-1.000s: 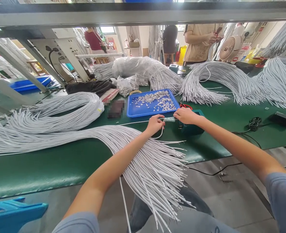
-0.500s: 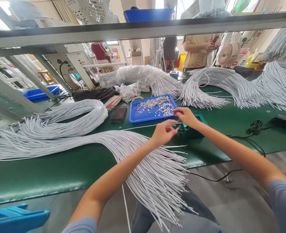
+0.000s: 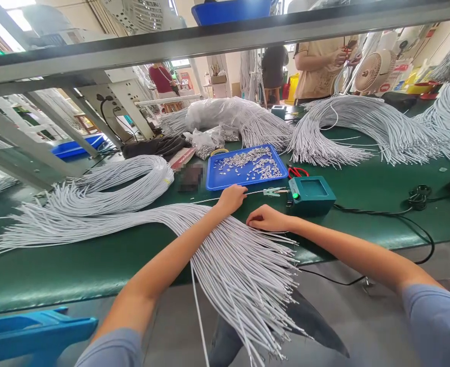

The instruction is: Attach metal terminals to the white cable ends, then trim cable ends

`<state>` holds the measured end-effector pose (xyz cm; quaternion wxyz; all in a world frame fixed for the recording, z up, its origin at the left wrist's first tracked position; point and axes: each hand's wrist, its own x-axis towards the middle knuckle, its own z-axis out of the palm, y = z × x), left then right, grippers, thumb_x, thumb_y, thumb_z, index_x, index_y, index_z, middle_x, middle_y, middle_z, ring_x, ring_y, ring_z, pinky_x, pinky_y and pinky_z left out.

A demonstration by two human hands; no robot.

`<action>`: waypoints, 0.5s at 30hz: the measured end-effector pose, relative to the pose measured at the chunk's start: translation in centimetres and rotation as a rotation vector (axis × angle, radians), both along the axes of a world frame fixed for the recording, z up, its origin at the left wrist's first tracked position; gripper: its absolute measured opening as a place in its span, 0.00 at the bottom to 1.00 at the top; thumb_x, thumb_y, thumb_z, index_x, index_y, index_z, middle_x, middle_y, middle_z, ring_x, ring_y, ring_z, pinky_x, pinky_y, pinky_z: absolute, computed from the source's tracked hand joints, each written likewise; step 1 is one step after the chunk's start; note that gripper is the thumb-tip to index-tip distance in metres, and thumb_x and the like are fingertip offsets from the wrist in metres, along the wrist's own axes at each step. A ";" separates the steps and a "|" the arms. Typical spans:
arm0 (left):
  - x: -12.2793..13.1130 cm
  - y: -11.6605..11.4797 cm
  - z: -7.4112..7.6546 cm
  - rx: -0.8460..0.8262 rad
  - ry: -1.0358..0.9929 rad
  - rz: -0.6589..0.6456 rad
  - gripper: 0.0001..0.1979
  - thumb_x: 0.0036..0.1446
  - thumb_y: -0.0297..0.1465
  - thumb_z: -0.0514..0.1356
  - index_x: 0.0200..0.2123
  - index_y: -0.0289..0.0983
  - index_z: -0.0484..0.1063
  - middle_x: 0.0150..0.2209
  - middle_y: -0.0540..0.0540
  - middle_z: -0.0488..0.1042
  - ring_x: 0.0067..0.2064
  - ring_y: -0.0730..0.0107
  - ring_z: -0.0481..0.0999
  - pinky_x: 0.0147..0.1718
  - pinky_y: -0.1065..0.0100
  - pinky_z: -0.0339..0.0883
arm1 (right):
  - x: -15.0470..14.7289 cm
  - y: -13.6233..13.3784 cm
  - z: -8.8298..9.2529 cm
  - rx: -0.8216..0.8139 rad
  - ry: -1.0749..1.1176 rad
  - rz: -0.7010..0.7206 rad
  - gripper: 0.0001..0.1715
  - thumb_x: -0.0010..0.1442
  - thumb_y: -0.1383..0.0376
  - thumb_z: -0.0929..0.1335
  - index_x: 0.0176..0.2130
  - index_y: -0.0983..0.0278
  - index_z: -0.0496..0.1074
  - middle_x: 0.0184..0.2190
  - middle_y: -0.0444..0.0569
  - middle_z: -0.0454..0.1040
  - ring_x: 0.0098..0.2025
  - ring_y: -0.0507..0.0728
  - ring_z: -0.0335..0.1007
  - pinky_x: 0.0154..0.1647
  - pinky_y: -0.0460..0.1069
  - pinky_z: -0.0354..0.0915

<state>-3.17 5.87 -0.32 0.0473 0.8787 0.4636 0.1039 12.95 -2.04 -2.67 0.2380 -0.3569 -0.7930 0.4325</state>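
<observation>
My left hand (image 3: pixel 232 200) is closed, fingers pinched on a single white cable (image 3: pixel 255 193) just in front of the blue tray. That cable's end meets a small pale green clip (image 3: pixel 272 191) beside a dark green box (image 3: pixel 313 193) with a lit green light. My right hand (image 3: pixel 268 219) rests at the upper edge of a large bundle of white cables (image 3: pixel 243 265). Its fingers are curled downward against the cables; whatever is between them is hidden. The bundle's metal-tipped ends fan out over the table's front edge.
Small metal pieces lie in a blue tray (image 3: pixel 217 182). Red-handled pliers (image 3: pixel 298 172) sit behind the box. Coiled cables (image 3: pixel 133 178) lie left, more bundles (image 3: pixel 332 148) at back right. A black cord (image 3: pixel 385 213) crosses the table. Across from me a person (image 3: pixel 316 71) holds a red-handled tool.
Both hands have moved left, away from the box. The left slid back along the cable; the right came down to the bundle. The clip and the box's light are now uncovered.
</observation>
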 end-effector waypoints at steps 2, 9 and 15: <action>0.0 1.0 -0.6 -0.016 0.027 0.011 0.13 0.59 0.22 0.55 0.41 0.33 0.79 0.43 0.38 0.80 0.47 0.57 0.79 0.46 0.62 0.70 | 0.0 0.1 -0.3 -0.042 0.022 -0.005 0.14 0.57 0.69 0.63 0.36 0.71 0.78 0.27 0.47 0.77 0.23 0.48 0.67 0.27 0.44 0.63; -0.3 1.1 1.0 -0.011 -0.066 0.024 0.14 0.61 0.23 0.50 0.41 0.33 0.76 0.43 0.40 0.76 0.40 0.64 0.77 0.41 0.66 0.69 | -0.2 0.4 -0.9 -0.053 0.070 -0.022 0.14 0.56 0.72 0.64 0.36 0.70 0.79 0.27 0.46 0.77 0.25 0.47 0.66 0.28 0.43 0.62; 0.3 -4.0 4.4 -0.395 -0.475 -0.417 0.10 0.60 0.31 0.55 0.36 0.33 0.76 0.29 0.47 0.75 0.28 0.74 0.70 0.28 0.73 0.63 | -0.2 0.7 -1.3 0.036 0.084 -0.012 0.10 0.55 0.71 0.66 0.33 0.68 0.78 0.25 0.44 0.76 0.27 0.49 0.68 0.32 0.44 0.64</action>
